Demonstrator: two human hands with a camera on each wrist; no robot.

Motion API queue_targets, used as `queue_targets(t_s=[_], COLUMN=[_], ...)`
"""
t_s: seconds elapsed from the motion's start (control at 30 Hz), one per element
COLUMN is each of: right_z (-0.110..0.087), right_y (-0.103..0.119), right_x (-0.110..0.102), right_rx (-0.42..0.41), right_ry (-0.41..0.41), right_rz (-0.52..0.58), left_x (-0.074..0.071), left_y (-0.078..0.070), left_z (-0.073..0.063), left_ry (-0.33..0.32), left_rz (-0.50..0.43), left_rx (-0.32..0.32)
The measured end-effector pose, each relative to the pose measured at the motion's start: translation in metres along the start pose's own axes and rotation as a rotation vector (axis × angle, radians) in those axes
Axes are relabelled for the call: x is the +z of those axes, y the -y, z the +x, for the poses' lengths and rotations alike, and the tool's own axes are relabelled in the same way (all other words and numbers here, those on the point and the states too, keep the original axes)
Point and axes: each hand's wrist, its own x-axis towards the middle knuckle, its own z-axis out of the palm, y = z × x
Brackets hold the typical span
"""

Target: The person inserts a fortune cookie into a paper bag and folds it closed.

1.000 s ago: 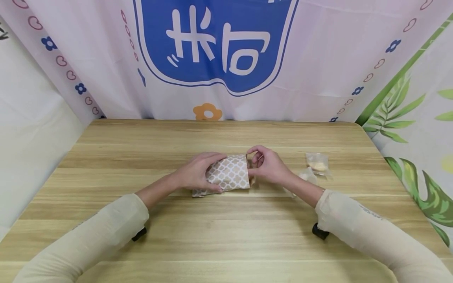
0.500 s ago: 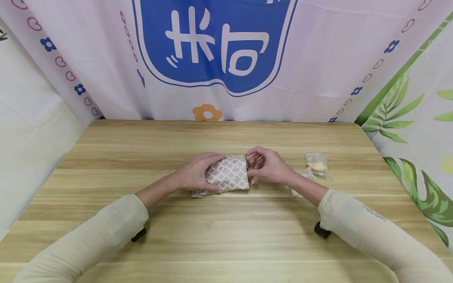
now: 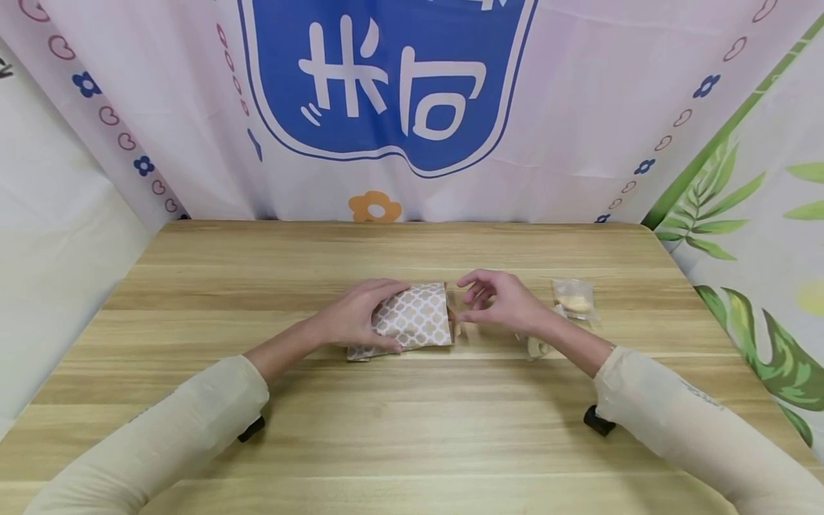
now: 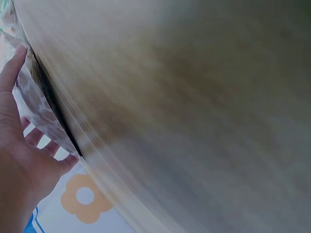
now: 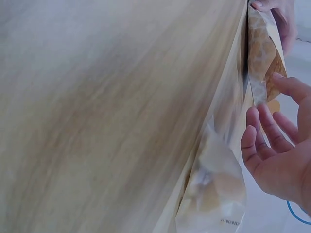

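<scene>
A paper bag (image 3: 417, 315) with a white and tan lattice print lies on its side mid-table, its mouth to the right. My left hand (image 3: 360, 312) grips the bag's left part between thumb and fingers; the left wrist view catches only its edge. Just off the mouth is my right hand (image 3: 505, 299), its fingers loosely bent and nothing held. Something clear (image 3: 460, 328) shows at the mouth; what it is I cannot tell. In the right wrist view, the thumb sits near the bag's brown inner side (image 5: 275, 80).
To the right lies a clear packet (image 3: 574, 300) with a pale yellow piece inside. A second clear packet (image 3: 537, 347) is partly under the right forearm. A printed curtain (image 3: 309, 193) hangs behind the table's (image 3: 412, 436) back edge.
My right hand has drawn back to the right, away from the bag's mouth, and its fingers have loosened. The left hand and the bag have stayed nearly in place.
</scene>
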Motion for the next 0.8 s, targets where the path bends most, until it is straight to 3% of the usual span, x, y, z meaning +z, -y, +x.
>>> queue_targets(t_s=[0.27, 0.8], right_z=[-0.006, -0.012], right_y=[-0.004, -0.008], right_x=[-0.006, -0.025], right_rx=[-0.019, -0.051], right_ry=[0.043, -0.007], right_rz=[-0.024, -0.137], left_x=[0.002, 0.000], left_y=[0.000, 0.001], left_z=[-0.001, 0.000], left_ry=[0.002, 0.009], left_rz=[0.004, -0.004], left_rx=[-0.001, -0.006])
